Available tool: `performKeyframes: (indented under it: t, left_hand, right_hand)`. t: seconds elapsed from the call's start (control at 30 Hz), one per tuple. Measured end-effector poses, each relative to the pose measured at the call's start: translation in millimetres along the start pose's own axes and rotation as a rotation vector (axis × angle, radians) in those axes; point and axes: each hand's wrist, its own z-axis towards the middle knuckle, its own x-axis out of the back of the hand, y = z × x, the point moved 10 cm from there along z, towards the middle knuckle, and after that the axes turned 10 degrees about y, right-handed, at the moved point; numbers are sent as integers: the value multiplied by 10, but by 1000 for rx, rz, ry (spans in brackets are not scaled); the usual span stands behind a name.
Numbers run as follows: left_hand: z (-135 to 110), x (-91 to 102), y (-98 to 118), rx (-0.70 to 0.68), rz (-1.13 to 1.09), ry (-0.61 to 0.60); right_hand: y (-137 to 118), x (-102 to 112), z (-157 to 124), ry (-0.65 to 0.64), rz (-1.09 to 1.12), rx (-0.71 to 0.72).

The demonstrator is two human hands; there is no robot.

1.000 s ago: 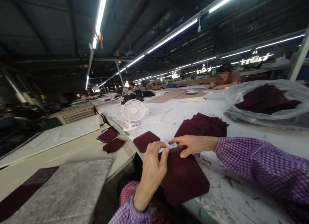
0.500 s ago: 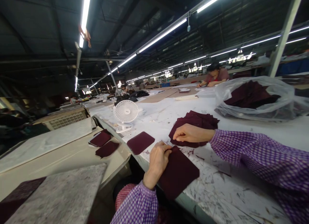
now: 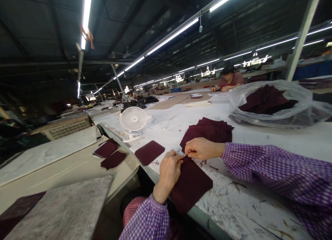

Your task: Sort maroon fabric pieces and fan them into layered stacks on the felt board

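A dark maroon fabric piece (image 3: 193,184) lies at the near edge of the white table, its lower corner hanging past the edge. My left hand (image 3: 169,172) is closed on its upper left corner, thumb and fingers pinched together. At that same top edge my right hand (image 3: 203,149) is closed too, its fingertips pinching close to the left ones; what lies between them is too small to make out. Just behind the right hand sits a fanned pile of maroon fabric pieces (image 3: 210,129). One single maroon piece (image 3: 149,152) rests flat to the left.
A white clip fan (image 3: 133,119) stands at the table's left edge. To the right is a clear plastic bag (image 3: 290,117) of maroon pieces. Two maroon pieces (image 3: 113,160) lie on the lower cream surface at left. A co-worker (image 3: 230,80) leans over the far table.
My right hand has moved from the pile down and toward me, to the top edge of the fabric piece beside my left fingertips. The left hand keeps its hold.
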Motion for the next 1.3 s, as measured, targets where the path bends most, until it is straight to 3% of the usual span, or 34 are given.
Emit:
performKeyframes:
  t: [0.13, 0.27, 0.5, 0.6, 0.7, 0.8, 0.9, 1.07, 1.3]
  left_hand:
    - [-3, 7, -34, 6, -73, 8]
    - [-20, 26, -86, 21, -172, 25]
    - [-72, 51, 109, -147, 24, 7]
    - [-80, 33, 135, -166, 68, 2]
    - [-75, 11, 134, -166, 89, 12]
    - [-80, 17, 129, -170, 90, 5]
    - [-120, 101, 36, -129, 77, -10]
    - [-270, 369, -173, -80, -14, 67]
    - [-407, 447, -53, -235, 103, 128]
  right_hand:
    - [-69, -12, -29, 34, -72, 67]
    - [-238, -34, -73, 67, -205, 236]
    - [-368, -129, -236, 48, -404, 434]
    - [-308, -42, -249, 72, -373, 354]
    - [-285, 54, -202, 127, -178, 208]
    - [-358, -5, -160, 122, 25, 132]
    - [-391, -95, -147, 89, 65, 81]
    - [-401, -81, -166, 32, 145, 74]
    - [-494, -92, -115, -74, 86, 122]
